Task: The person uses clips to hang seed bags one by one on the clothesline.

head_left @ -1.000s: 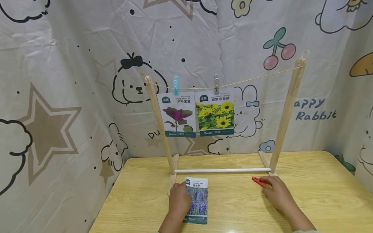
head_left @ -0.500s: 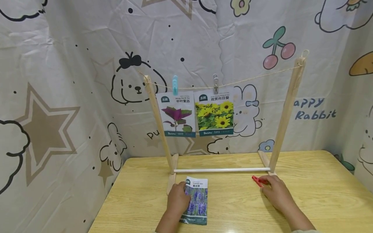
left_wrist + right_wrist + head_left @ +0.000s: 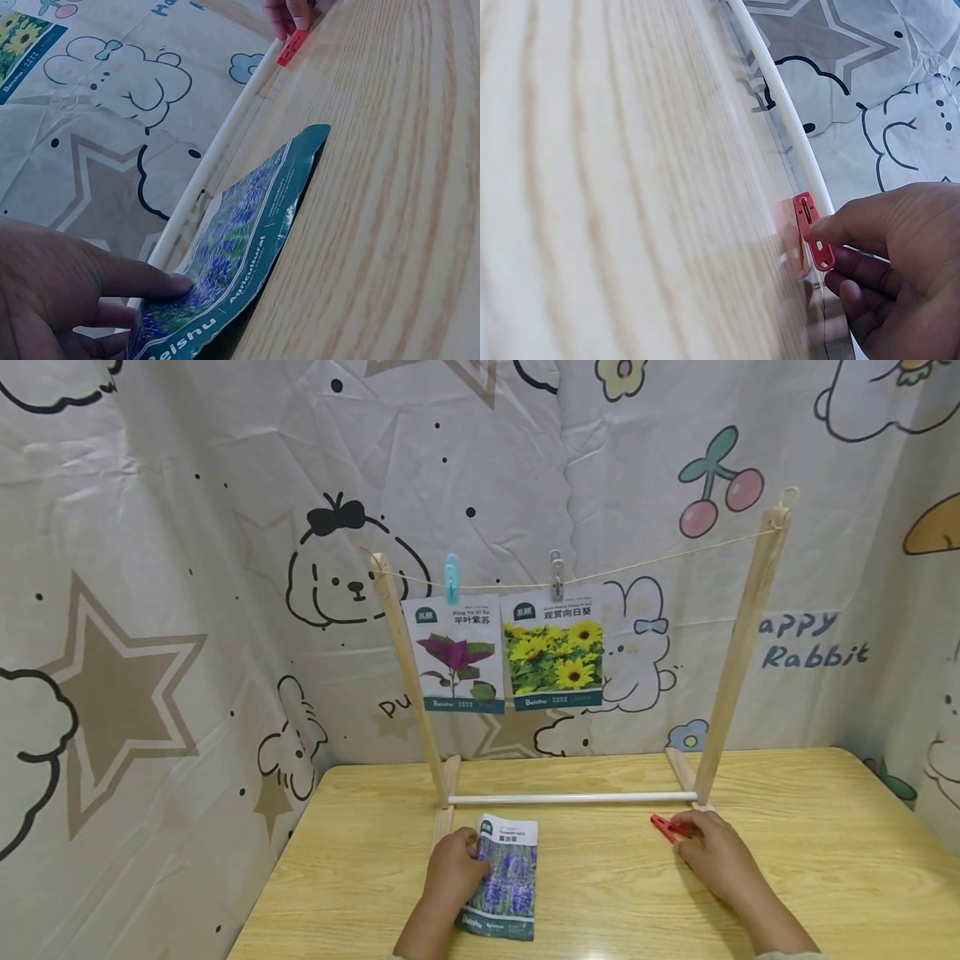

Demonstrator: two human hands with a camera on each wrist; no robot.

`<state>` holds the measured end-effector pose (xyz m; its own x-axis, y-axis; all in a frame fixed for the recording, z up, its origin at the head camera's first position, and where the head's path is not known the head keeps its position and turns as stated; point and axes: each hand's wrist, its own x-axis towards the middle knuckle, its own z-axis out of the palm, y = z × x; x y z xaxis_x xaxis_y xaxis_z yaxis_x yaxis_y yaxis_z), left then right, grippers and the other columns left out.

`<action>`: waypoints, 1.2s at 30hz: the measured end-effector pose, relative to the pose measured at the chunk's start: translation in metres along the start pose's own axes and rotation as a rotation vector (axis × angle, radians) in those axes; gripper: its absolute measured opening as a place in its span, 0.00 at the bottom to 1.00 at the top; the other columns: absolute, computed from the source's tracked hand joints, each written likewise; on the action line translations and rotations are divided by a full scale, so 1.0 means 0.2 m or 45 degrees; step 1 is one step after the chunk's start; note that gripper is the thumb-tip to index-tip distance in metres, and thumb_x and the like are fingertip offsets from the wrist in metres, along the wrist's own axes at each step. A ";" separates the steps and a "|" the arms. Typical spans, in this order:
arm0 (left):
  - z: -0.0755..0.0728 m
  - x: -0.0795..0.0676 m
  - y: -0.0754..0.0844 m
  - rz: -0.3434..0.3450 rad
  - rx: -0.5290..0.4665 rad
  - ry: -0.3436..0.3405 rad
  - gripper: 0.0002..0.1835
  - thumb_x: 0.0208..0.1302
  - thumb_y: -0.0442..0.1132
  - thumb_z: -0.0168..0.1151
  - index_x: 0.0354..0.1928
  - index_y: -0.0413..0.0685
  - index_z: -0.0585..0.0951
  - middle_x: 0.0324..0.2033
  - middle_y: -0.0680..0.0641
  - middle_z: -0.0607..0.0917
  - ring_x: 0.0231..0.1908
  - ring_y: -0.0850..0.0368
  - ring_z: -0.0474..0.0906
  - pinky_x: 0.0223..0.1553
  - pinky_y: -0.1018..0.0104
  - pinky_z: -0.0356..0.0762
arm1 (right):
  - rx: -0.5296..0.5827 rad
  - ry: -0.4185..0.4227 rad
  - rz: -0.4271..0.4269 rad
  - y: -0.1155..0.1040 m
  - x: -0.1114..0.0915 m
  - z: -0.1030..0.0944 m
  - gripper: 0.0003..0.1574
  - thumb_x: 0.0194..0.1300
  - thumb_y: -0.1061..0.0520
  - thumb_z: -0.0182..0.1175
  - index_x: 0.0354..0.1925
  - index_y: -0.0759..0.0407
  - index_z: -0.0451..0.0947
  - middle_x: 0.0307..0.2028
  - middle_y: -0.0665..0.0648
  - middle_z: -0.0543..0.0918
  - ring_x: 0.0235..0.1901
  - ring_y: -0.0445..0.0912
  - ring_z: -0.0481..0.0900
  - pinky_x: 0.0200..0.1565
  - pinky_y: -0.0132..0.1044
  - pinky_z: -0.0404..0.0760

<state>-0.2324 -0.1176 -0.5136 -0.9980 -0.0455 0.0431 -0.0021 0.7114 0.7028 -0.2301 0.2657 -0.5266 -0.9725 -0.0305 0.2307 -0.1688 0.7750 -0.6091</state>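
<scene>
My left hand [image 3: 452, 870] pinches the left edge of a seed packet [image 3: 510, 877] with purple flowers printed on it. In the left wrist view the thumb lies on the packet's front, and the packet's [image 3: 247, 225] near edge is lifted a little off the wood. At the right, my right hand [image 3: 712, 852] holds a red clothespin [image 3: 663, 828] between thumb and fingers, low over the table. The right wrist view shows the thumb pressed on the side of this clothespin [image 3: 811, 232].
A wooden frame with a right post [image 3: 742, 660] and a white crossbar [image 3: 573, 798] stands behind my hands. From its string hang a purple-leaf packet [image 3: 455, 668] under a blue clothespin [image 3: 452, 578] and a yellow-flower packet [image 3: 555, 660] under a grey clothespin [image 3: 557, 575].
The left hand has shifted slightly left and now pinches the packet's edge, whose left side has come up and tilted. The right hand and red clothespin have hardly moved.
</scene>
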 end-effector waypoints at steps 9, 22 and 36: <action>0.00 0.01 -0.01 -0.015 -0.077 -0.011 0.32 0.47 0.30 0.78 0.57 0.31 0.77 0.29 0.44 0.78 0.30 0.53 0.73 0.33 0.57 0.73 | 0.046 -0.034 0.043 -0.01 0.00 -0.02 0.20 0.63 0.62 0.66 0.54 0.64 0.80 0.50 0.65 0.83 0.52 0.63 0.81 0.55 0.63 0.75; 0.01 0.01 -0.04 -0.028 -0.109 0.014 0.21 0.52 0.31 0.63 0.50 0.30 0.82 0.28 0.46 0.77 0.29 0.54 0.71 0.31 0.61 0.69 | 0.123 -0.045 0.095 -0.01 0.01 -0.04 0.17 0.65 0.61 0.65 0.52 0.63 0.82 0.47 0.62 0.81 0.44 0.48 0.82 0.40 0.28 0.80; -0.02 -0.01 -0.02 -0.086 -0.267 -0.001 0.14 0.51 0.27 0.60 0.43 0.35 0.80 0.31 0.45 0.80 0.31 0.54 0.74 0.33 0.63 0.72 | 0.191 -0.068 0.170 -0.01 0.01 -0.05 0.16 0.70 0.58 0.61 0.53 0.62 0.82 0.52 0.65 0.81 0.46 0.47 0.82 0.39 0.27 0.79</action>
<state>-0.2310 -0.1230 -0.5144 -0.9961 -0.0874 -0.0093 -0.0557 0.5456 0.8362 -0.2310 0.2713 -0.5171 -0.9943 0.0298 0.1026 -0.0560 0.6720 -0.7384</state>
